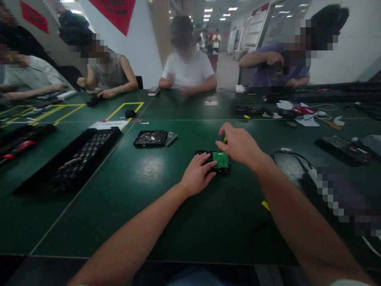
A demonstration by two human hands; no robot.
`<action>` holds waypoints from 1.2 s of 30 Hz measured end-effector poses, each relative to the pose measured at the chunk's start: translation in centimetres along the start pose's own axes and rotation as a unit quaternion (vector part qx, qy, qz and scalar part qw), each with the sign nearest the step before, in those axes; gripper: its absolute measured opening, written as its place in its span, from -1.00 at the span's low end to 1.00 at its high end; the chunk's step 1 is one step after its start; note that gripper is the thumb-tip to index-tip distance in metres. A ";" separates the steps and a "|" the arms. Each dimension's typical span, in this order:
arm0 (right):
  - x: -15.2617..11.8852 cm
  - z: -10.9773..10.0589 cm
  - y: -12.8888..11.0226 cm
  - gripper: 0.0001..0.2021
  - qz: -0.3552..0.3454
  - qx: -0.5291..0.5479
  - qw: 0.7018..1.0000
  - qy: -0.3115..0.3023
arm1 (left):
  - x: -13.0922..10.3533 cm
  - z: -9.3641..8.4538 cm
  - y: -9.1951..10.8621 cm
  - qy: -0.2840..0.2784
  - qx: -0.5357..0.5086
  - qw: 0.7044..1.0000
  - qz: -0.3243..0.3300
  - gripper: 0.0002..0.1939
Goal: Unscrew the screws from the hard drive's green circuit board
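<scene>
A hard drive [222, 160] with a green circuit board facing up lies on the green table in front of me. My left hand [199, 172] holds down its left end, with the fingers spread over the top and the thumb by the near edge. Above the drive's far right part, my right hand [236, 143] is closed around a small yellow-and-black screwdriver [225, 139], mostly hidden by the fingers. Left of the hands lies another hard drive [150, 138], touching a loose circuit board [172, 138].
A long black tray [74, 159] stands at left. Small screws [138, 120] lie near a yellow tape outline. At right are another drive [342, 149], a cable [293, 153] and a blurred-out device [348, 194]. Cables and gloves [297, 109] lie farther back. Several people sit opposite.
</scene>
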State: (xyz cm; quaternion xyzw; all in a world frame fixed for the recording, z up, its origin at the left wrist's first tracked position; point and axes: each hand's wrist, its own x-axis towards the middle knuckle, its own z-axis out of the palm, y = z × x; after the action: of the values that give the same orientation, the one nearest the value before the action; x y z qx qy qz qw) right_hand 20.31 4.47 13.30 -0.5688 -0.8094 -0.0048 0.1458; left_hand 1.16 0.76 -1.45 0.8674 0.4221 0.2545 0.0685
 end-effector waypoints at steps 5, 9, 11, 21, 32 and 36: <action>-0.1 0.0 -0.1 -0.74 -0.006 0.010 1.000 -0.002 | 0.0 -0.1 0.2 0.000 0.001 1.000 0.001 -0.55; 0.1 0.2 0.2 -0.65 0.010 0.039 0.999 0.010 | 0.0 -0.1 0.1 -0.001 0.001 1.000 -0.002 -0.55; 0.2 0.4 0.3 -0.60 0.021 0.047 0.999 0.019 | 0.0 -0.1 0.1 -0.001 0.000 1.000 -0.002 -0.55; 0.1 0.2 0.1 -0.70 -0.002 0.040 0.999 0.017 | 0.0 0.0 0.0 0.005 -0.006 1.000 0.002 -0.55; 0.3 0.4 0.9 -0.74 -0.057 0.102 0.993 0.015 | 0.0 -0.2 0.2 0.004 -0.005 1.000 -0.002 -0.55; 0.5 0.1 0.7 -0.64 -0.080 0.098 0.992 0.015 | 0.0 -0.2 0.2 0.006 -0.007 1.000 -0.001 -0.55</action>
State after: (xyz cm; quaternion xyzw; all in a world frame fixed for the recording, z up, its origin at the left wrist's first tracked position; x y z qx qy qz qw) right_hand 20.78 5.17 13.18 -0.4847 -0.8468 0.0540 0.2123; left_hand 1.22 0.63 -1.21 0.8648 0.4219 0.2626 0.0719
